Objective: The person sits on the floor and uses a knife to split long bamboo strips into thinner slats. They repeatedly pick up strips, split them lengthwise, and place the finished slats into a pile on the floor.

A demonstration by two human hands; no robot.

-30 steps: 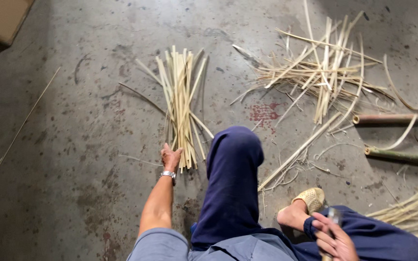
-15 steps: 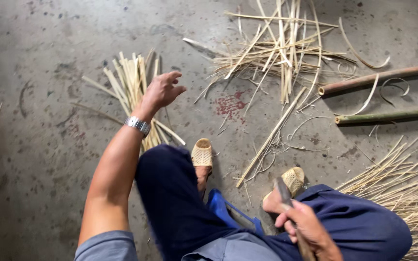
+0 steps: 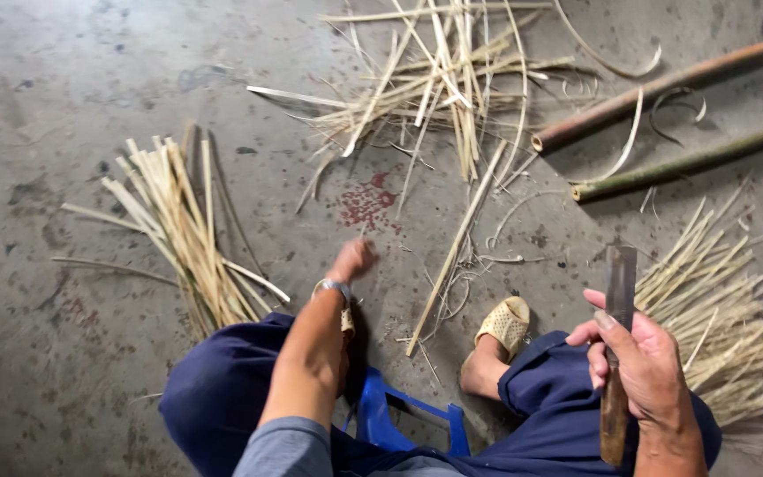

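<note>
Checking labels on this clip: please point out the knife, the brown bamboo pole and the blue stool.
knife [image 3: 620,274]: head view, on the flat blade above the right hand.
brown bamboo pole [image 3: 655,88]: head view, mid-length of the shaft.
blue stool [image 3: 377,420]: head view, on its visible blue edge.

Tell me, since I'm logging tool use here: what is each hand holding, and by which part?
The right hand grips a flat-bladed knife by its wooden handle, blade pointing up. The left hand holds nothing; it hovers over the concrete floor.
</note>
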